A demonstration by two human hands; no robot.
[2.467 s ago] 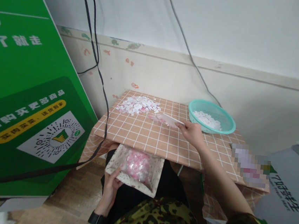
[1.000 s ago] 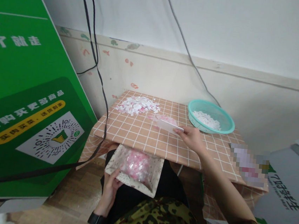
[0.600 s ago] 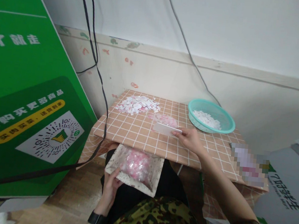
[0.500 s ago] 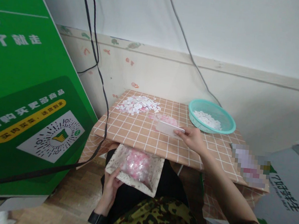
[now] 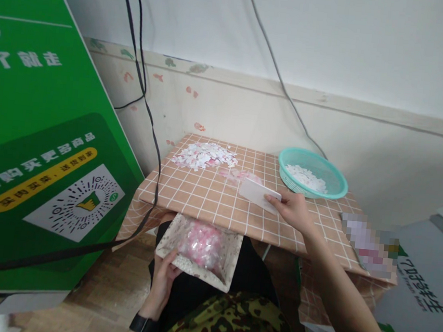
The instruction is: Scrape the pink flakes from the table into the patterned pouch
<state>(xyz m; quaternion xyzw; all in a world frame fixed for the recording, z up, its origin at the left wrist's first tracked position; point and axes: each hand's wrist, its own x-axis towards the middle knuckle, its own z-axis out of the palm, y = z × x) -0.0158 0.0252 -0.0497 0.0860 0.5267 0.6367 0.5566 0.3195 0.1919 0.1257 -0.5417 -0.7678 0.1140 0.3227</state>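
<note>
My left hand (image 5: 165,276) grips the near left rim of a speckled, square box (image 5: 232,258) below the table's front edge. Inside it lies a heap of pink and clear, shiny plastic pieces (image 5: 203,243). Over the table, my right hand (image 5: 291,209) is closed on the right end of a flat white card (image 5: 257,191), thumb on top. Just behind the card, thin pink pieces (image 5: 240,175) lie spread on the checked cloth. Farther left is a pile of white and pink paper-like pieces (image 5: 205,156).
A turquoise plastic basket (image 5: 308,191) holding white pieces stands at the table's back right. A blurred flat item (image 5: 366,242) lies at the right edge. Black cables (image 5: 148,109) hang down past the table's left side, beside a green printed panel (image 5: 52,134).
My right hand has moved slightly right and toward me with the card, and more of the card's face now shows. My left hand and the box have hardly moved.
</note>
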